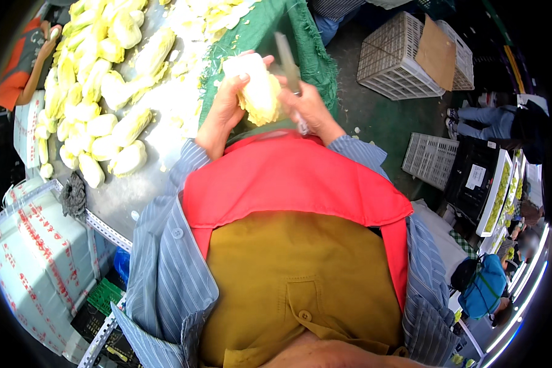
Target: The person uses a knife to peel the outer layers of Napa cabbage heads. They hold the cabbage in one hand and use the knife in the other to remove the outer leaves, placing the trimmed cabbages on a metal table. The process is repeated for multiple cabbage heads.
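My left hand (228, 101) holds a small napa cabbage (256, 87), pale at one end with yellow leaf edges at the other. In my right hand (309, 103) is a knife, its broad blade (287, 57) pointing up and away from me, blurred. The right fingers come close to the cabbage's side; whether they touch it I cannot tell. Under and beyond both hands lies a green woven cloth (230, 50) with trimmed leaf bits on it. To the left, a large heap of napa cabbages (87, 101) covers part of the metal table (161, 138).
White plastic crates (391, 60) stand on the floor at the right, one with cardboard (436, 53). Taped foam boxes (41, 267) sit at lower left beside the table's perforated metal edge (108, 235). A dark cloth (73, 195) lies at the corner. Other people (20, 69) are around.
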Available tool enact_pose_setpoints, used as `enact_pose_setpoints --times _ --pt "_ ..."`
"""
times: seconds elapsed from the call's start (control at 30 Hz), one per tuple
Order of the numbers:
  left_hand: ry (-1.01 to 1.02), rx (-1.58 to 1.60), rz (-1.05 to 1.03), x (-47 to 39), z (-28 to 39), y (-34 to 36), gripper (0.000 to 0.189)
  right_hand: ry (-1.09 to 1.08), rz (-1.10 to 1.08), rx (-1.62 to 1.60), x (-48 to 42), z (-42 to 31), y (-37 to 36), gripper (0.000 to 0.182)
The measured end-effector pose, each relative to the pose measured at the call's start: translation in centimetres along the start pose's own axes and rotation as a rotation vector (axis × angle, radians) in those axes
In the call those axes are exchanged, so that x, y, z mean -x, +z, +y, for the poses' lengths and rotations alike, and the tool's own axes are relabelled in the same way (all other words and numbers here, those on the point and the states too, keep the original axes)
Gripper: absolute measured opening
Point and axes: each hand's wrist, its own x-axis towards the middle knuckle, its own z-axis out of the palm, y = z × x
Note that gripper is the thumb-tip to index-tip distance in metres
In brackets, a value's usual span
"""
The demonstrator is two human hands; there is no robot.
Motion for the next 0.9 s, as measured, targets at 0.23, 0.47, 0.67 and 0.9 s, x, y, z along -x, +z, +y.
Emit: enact_pose_setpoints --times 0.23,0.47,0.67,0.9 --pt "0.320 -1.152 0.348 -2.4 -1.4 -1.7 0.087 -0.164 0.158 -0.138 -0.3 0.9 -0.4 0.056" --pt "0.055 -0.866 0.184 -1.4 -1.0 0.2 0.068 -0.239 0.220 0.160 -0.6 1.9 -0.3 0.051" --pt "0.045 -0.812 0.170 -0.4 -0.3 0.4 0.068 -0.023 0.146 0.175 0.1 0.5 -0.7 0.047" --pt "0.083 -1.000 0.099 0.2 0.0 1.4 0.065 -0.178 0.198 0.285 0.2 0.5 -0.2 0.046"
